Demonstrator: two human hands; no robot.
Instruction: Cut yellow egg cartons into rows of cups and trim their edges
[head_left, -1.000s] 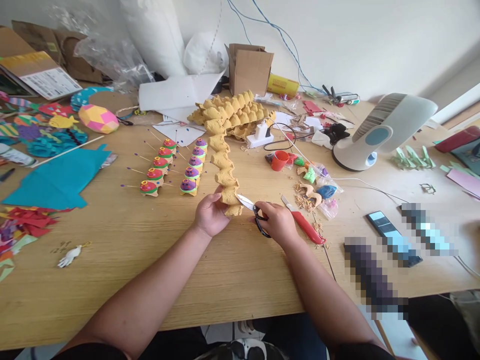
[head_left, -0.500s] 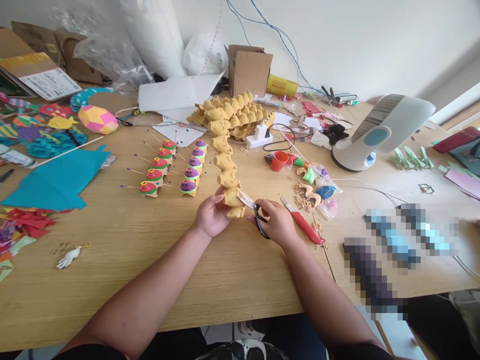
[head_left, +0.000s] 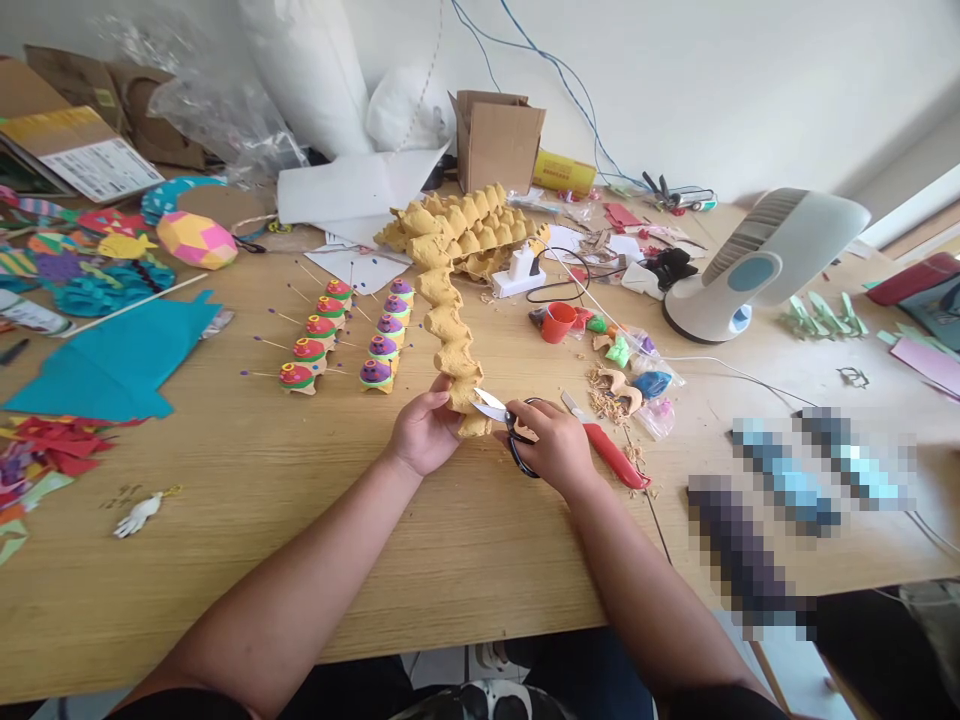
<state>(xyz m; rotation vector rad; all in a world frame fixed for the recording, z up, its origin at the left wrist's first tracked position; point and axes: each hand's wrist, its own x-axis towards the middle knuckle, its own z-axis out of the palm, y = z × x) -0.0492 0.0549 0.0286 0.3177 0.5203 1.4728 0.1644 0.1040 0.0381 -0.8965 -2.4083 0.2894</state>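
My left hand (head_left: pixel 426 436) is closed around the near end of a long yellow egg carton strip (head_left: pixel 452 325), thumb on its left side and other fingers hidden beneath. The strip points away from me, its far end overlapping a pile of yellow egg cartons (head_left: pixel 480 220). In my right hand (head_left: pixel 556 445) are black-handled scissors (head_left: pixel 517 440), fingers in the loops. Their blades are parted and lie at the strip's right edge, close to my left fingers. Just right of that hand, a red-handled knife (head_left: pixel 616 456) rests on the table.
Two painted egg carton caterpillars, one red (head_left: pixel 307 348) and one purple (head_left: pixel 384 345), stand left of the strip. A red cup (head_left: pixel 558 322), bags of coloured clay (head_left: pixel 651 384) and a white fan (head_left: pixel 750 270) are on the right. Blue felt (head_left: pixel 120 350) lies at left.
The scissor blades have opened wider and their tips have shifted slightly left. The egg carton strip's far end has swung a little left. Both hands keep their hold.
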